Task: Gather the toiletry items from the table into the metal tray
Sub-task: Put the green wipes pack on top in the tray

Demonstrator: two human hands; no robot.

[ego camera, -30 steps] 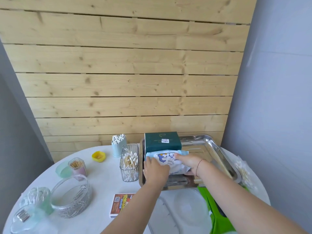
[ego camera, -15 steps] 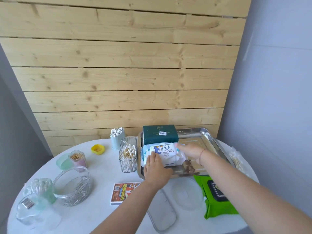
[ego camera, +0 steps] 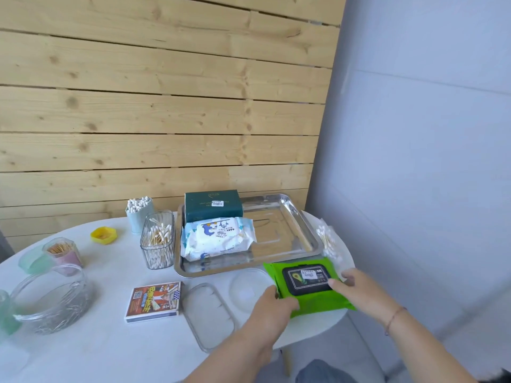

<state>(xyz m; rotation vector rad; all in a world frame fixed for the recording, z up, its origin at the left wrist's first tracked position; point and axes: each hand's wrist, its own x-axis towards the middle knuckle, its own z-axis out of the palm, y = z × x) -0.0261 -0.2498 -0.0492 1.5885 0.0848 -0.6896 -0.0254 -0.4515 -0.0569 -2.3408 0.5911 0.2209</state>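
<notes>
Both hands grasp the green wipes pack (ego camera: 312, 290) just in front of the metal tray (ego camera: 300, 225), the left hand (ego camera: 272, 306) on its near-left corner and the right hand (ego camera: 356, 290) on its right edge. Lift it level over the tray's near rim into the bare right half (soft packs sag). Half a second ago both hands rested on the baby wipes pack (ego camera: 218, 239), now released inside the tray's left half, before the dark green box (ego camera: 212, 204).

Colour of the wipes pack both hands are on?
Bright green pack with a black flip lid; head view.

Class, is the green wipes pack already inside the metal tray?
No, the green wipes pack lies on the table in front of the metal tray.
</notes>
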